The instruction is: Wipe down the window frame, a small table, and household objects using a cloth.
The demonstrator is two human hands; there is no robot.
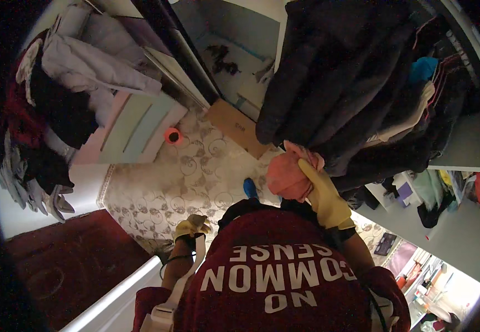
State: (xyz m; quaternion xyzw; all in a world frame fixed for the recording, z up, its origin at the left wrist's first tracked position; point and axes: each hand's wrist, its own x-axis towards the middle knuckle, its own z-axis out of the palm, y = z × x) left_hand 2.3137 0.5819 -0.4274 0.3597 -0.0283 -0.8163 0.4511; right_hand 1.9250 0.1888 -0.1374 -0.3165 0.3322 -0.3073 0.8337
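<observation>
Beside the long dark coats (339, 72), the right hand (325, 193), in a yellow glove, grips a bunched pink cloth (288, 176). The cloth is held out in front of the body, above the floor (195, 171). The left hand (191, 227), in a yellow glove too, hangs low on the other side with its fingers bent; whether it holds anything, one cannot tell.

With only one hand on it, the cloth could slip out and drop, because it is soft and the glove may not grip well. It could also rub on the coats, since they hang so near; whether they touch is hard to see. A step forward could bump the cardboard box (239, 128) or knock the small round orange-pink thing (173, 136), as both sit low on the floor near the blue shoe (250, 188).

The cloth looks crumpled and round, like a loose ball. The coats look thick and fall in long, deep folds. The floor is pale with curly leaf shapes, and the box is flat-sided and brown. Farther left, a floppy heap of clothes (79, 61) lies over a panel (140, 124) with soft pink, green and blue stripes. Far right, a smooth pale shelf (464, 157) has messy, mixed things under it.
</observation>
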